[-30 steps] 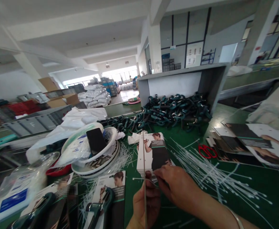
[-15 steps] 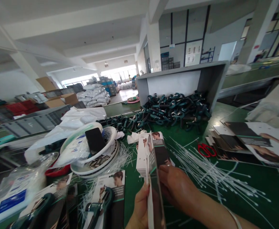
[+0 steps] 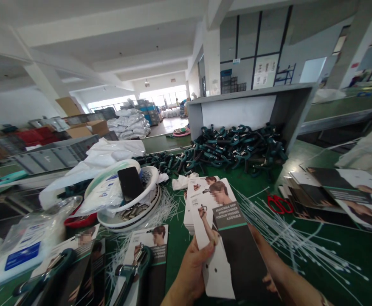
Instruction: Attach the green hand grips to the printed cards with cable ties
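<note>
My left hand [image 3: 192, 267] is closed on a printed packaging card [image 3: 237, 242], thumb on its front near the left edge. The card's white and dark face, lettered "adjustable grip strengthener", is turned towards me. Behind the card's right edge is my right hand [image 3: 258, 238], its fingers hidden. A stack of similar cards [image 3: 190, 219] lies just beyond, partly covered by the held card. To the left, a dark green hand grip strengthener [image 3: 146, 259] rests on another card [image 3: 159, 272], with a second grip strengthener [image 3: 57, 270] farther left.
A grey bin [image 3: 300, 114] lies on its side at the back, grip strengtheners [image 3: 237, 144] spilling from it. White cable ties [image 3: 288, 233], red scissors [image 3: 280, 204] and more cards [image 3: 342, 191] lie right. Left are stacked bowls [image 3: 131, 221], a phone [image 3: 130, 183] and plastic bags [image 3: 26, 246].
The held card was edge-on and has turned so its printed front faces me. My right hand has moved from beside the stack back towards me, behind the card. The view has shifted slightly.
</note>
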A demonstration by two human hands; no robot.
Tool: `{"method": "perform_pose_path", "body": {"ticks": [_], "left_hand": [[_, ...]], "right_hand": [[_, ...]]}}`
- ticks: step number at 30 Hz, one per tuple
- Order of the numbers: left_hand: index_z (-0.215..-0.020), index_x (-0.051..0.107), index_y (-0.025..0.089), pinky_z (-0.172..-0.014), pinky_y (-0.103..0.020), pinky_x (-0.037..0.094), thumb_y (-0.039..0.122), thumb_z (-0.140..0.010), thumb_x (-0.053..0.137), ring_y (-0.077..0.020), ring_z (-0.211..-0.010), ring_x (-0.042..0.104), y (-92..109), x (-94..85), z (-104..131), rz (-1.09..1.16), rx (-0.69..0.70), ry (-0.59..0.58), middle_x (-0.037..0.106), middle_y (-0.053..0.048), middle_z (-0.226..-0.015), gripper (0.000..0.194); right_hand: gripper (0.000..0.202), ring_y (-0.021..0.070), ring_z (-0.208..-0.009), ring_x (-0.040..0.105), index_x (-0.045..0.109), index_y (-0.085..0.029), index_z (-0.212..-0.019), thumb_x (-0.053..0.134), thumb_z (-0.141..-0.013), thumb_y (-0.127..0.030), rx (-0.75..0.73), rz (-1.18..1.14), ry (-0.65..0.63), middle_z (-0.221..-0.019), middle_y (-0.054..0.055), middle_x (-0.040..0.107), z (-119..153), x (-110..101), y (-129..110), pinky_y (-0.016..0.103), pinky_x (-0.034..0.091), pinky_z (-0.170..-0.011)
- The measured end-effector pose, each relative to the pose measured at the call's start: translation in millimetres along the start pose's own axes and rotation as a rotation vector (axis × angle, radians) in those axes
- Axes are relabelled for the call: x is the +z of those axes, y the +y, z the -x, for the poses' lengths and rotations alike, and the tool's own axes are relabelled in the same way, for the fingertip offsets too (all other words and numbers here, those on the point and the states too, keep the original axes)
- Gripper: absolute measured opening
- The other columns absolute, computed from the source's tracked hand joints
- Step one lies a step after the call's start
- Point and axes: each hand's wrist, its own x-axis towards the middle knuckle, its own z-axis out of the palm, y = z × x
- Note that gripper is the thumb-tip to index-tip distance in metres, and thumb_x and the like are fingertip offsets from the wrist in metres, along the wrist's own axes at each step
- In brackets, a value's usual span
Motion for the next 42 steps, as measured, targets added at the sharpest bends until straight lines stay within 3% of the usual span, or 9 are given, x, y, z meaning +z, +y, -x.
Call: {"method": "perform_pose_path", "body": {"ticks": [4,7,11,16,22,26,32,37,42], "left_hand": [[-0.091,0.063,0.016,-0.064,-0.027,0.045,0.021,-0.065,0.074,-0.0152,-0.066,0.059,5,3.9,0,-0.065,0.039,0.034,0.063,-0.003,-0.076,0.029],[-0.093,0.063,0.016,-0.065,-0.029,0.044,0.022,-0.061,0.076,-0.0157,-0.067,0.058,8,9.8,-2,-0.125,0.079,0.091,0.063,-0.003,-0.078,0.036],[-0.105,0.061,0.017,-0.075,-0.031,0.043,0.024,-0.059,0.077,-0.0188,-0.078,0.06,13,19.4,-2,-0.224,0.127,0.133,0.065,-0.004,-0.085,0.049],[-0.11,0.058,0.018,-0.074,-0.031,0.044,0.024,-0.062,0.075,-0.0194,-0.078,0.06,20,23.5,-3,-0.329,0.069,0.145,0.067,-0.005,-0.088,0.051],[-0.121,0.051,0.015,-0.076,-0.031,0.046,0.022,-0.058,0.077,-0.0204,-0.079,0.062,38,20.5,-17,-0.31,0.13,0.084,0.067,-0.005,-0.086,0.069],[-0.126,0.045,0.017,-0.076,-0.034,0.048,0.02,-0.055,0.079,-0.0224,-0.08,0.064,68,12.0,-34,-0.362,0.125,0.23,0.068,-0.006,-0.093,0.079],[-0.12,0.047,0.017,-0.069,-0.036,0.05,0.022,-0.051,0.082,-0.0214,-0.07,0.065,99,-6.8,-72,-0.562,0.069,0.29,0.069,-0.008,-0.089,0.077],[-0.11,0.055,0.016,-0.063,-0.03,0.048,0.027,-0.052,0.081,-0.0198,-0.07,0.063,104,-17.1,-75,-0.775,0.091,0.305,0.067,-0.008,-0.09,0.064],[-0.118,0.052,0.014,-0.067,-0.03,0.048,0.028,-0.05,0.082,-0.0214,-0.079,0.062,99,-34.2,-49,-0.809,0.065,0.39,0.064,-0.01,-0.103,0.075]], "right_hand": [[0.039,0.021,-0.072,0.065,0.064,-0.021,-0.098,0.06,-0.073,-0.051,-0.014,0.016,0.153,-0.081,0.006,0.07,-5,-26,5,0.034,0.052,-0.063],[0.034,0.0185,-0.083,0.062,0.06,-0.023,-0.109,0.055,-0.08,-0.042,-0.294,0.376,0.436,-0.097,0.007,0.067,-11,-44,-2,0.032,0.05,-0.071],[0.024,0.021,-0.091,0.058,0.065,-0.022,-0.101,0.058,-0.08,-0.032,-0.543,0.977,0.201,-0.097,0.007,0.065,-12,-37,-17,0.035,0.046,-0.079],[0.022,0.0178,-0.078,0.056,0.062,-0.018,-0.077,0.044,-0.088,-0.023,-0.561,1.013,0.137,-0.077,0.006,0.062,-26,-10,-21,0.031,0.044,-0.072],[0.022,0.0153,-0.074,0.055,0.06,-0.019,-0.093,0.045,-0.088,-0.034,-0.489,0.91,0.103,-0.087,0.006,0.061,-49,-29,-33,0.027,0.044,-0.067],[0.026,0.0163,-0.071,0.058,0.061,-0.018,-0.086,0.04,-0.088,-0.032,-0.302,1.054,0.371,-0.08,0.006,0.063,-46,-73,-21,0.027,0.043,-0.065],[0.021,0.0255,-0.087,0.061,0.067,-0.017,-0.085,0.048,-0.081,-0.024,0.144,1.546,-0.045,-0.091,0.011,0.065,-30,-93,17,0.033,0.044,-0.066],[0.021,0.0293,-0.084,0.063,0.067,-0.012,-0.079,0.047,-0.076,-0.011,0.181,1.592,-0.081,-0.086,0.016,0.067,-33,-80,31,0.037,0.044,-0.066],[0.028,0.0232,-0.075,0.064,0.067,-0.016,-0.073,0.04,-0.082,-0.015,0.208,1.525,-0.051,-0.08,0.012,0.068,-37,-100,31,0.03,0.041,-0.06]]}}
